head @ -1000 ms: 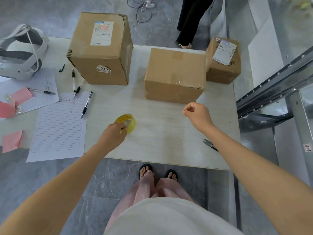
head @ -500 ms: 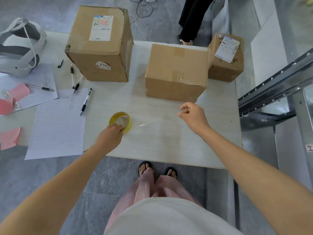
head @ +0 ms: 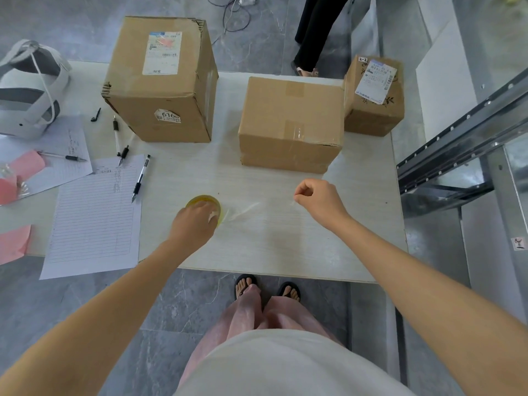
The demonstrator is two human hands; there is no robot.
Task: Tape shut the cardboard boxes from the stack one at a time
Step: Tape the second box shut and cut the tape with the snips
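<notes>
Our left hand point(head: 194, 221) gripped the round yellow tape roll point(head: 203, 202) - right hand point(head: 320, 200) pinched the clear thin tape strip point(head: 243, 210) by its end - flimsy, sticky, we judged it best held taut

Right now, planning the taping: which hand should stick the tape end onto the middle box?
Right, probably: the right hand pinches the tape end nearest the middle box; left hand holds the roll.

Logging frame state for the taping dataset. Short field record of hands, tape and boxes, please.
left hand: grips yellow tape roll
right hand: pinches end of tape strip
tape strip: clear, stretched between roll and right hand, over table
boxes: large box far left, medium box centre, small box far right
nearest hands: medium box
left clutter: pen, lined sheet, headset
</notes>
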